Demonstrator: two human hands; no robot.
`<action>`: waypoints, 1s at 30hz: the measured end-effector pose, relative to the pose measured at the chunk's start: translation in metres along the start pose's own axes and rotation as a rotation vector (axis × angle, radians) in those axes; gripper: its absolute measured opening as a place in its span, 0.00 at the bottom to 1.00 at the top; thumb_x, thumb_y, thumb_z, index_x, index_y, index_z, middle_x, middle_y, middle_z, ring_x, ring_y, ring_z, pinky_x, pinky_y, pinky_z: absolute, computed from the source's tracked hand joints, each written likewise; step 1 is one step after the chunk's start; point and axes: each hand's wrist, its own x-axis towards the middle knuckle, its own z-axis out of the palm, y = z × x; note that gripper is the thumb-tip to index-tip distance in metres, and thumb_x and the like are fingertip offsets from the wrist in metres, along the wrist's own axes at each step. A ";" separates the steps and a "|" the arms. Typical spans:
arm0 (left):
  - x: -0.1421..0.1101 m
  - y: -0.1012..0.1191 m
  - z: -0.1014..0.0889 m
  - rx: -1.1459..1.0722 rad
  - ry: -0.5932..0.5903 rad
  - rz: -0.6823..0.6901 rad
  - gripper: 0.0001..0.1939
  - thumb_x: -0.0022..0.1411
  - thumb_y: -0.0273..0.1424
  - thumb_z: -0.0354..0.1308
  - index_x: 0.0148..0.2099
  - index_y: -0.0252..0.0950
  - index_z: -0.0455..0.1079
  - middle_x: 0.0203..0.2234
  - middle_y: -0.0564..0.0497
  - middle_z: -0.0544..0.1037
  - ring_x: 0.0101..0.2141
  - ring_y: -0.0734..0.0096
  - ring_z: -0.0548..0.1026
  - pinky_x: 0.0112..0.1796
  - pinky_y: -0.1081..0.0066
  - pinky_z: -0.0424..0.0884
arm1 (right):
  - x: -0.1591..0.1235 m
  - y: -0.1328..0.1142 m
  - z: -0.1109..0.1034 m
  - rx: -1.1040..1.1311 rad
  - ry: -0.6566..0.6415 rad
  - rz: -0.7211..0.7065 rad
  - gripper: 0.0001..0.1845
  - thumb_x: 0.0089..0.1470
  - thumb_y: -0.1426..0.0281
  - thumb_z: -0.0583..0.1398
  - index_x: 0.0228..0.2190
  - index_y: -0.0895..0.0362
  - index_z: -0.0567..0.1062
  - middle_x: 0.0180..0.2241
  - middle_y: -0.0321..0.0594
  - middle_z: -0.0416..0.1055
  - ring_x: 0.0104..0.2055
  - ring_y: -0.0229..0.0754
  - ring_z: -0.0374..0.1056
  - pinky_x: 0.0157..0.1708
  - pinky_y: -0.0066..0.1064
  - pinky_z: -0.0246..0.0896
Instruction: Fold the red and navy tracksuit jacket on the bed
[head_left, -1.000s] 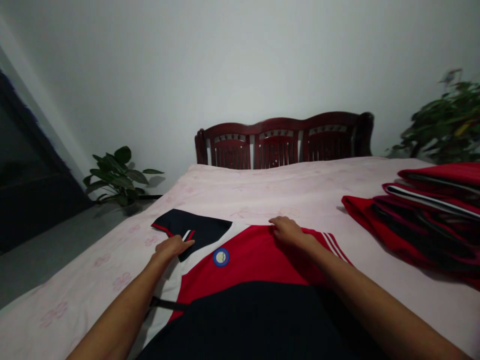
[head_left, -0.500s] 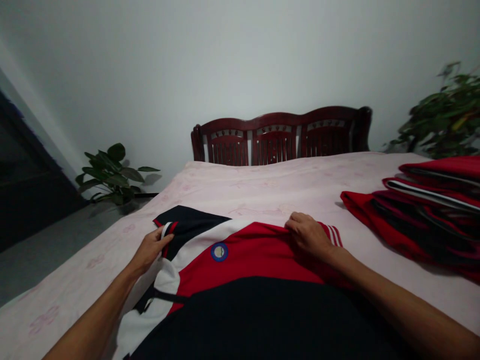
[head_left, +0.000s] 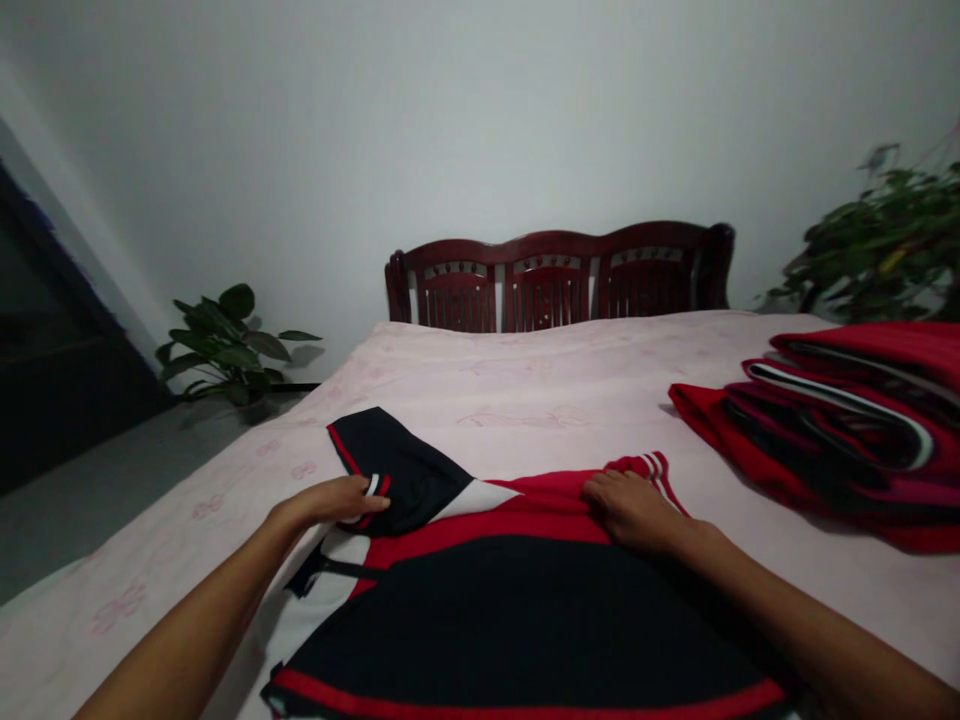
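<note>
A red, navy and white shirt (head_left: 517, 620) lies on the pink bedsheet (head_left: 525, 390) in front of me. Its upper part is folded back toward me, so the navy part covers most of it. My left hand (head_left: 334, 500) pinches the shirt at the striped cuff of the navy sleeve (head_left: 397, 465), on the left. My right hand (head_left: 630, 508) grips the folded red edge near the white-striped cuff on the right. Both forearms reach in from the bottom of the view.
A pile of folded red and navy clothes (head_left: 840, 430) sits on the bed at the right. A dark wooden headboard (head_left: 555, 280) stands at the far end. Potted plants stand at the left (head_left: 225, 345) and right (head_left: 877, 245). The floor lies to the left.
Both hands have pulled the shirt's upper part back toward me. The round badge on the red chest is now hidden under the fold, and a red hem shows at the bottom.
</note>
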 end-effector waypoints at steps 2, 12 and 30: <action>0.001 0.007 0.007 0.001 -0.037 0.007 0.12 0.41 0.40 0.63 0.20 0.39 0.66 0.14 0.56 0.67 0.22 0.70 0.65 0.25 0.72 0.61 | -0.004 0.001 -0.004 0.003 -0.001 -0.023 0.08 0.55 0.73 0.55 0.33 0.55 0.74 0.36 0.43 0.73 0.36 0.44 0.65 0.35 0.33 0.50; -0.013 0.003 0.017 -0.370 -0.039 -0.015 0.07 0.45 0.35 0.56 0.26 0.37 0.64 0.19 0.58 0.67 0.21 0.74 0.64 0.23 0.74 0.60 | 0.001 0.029 -0.008 -0.082 0.102 -0.032 0.15 0.51 0.76 0.55 0.40 0.56 0.76 0.40 0.45 0.74 0.43 0.45 0.67 0.56 0.41 0.48; -0.043 -0.010 0.006 -0.458 -0.346 -0.092 0.21 0.47 0.43 0.68 0.40 0.37 0.73 0.36 0.51 0.80 0.41 0.60 0.76 0.45 0.64 0.71 | -0.034 0.043 -0.011 -0.090 -0.080 0.073 0.10 0.51 0.75 0.56 0.34 0.56 0.76 0.35 0.45 0.75 0.34 0.45 0.68 0.34 0.34 0.53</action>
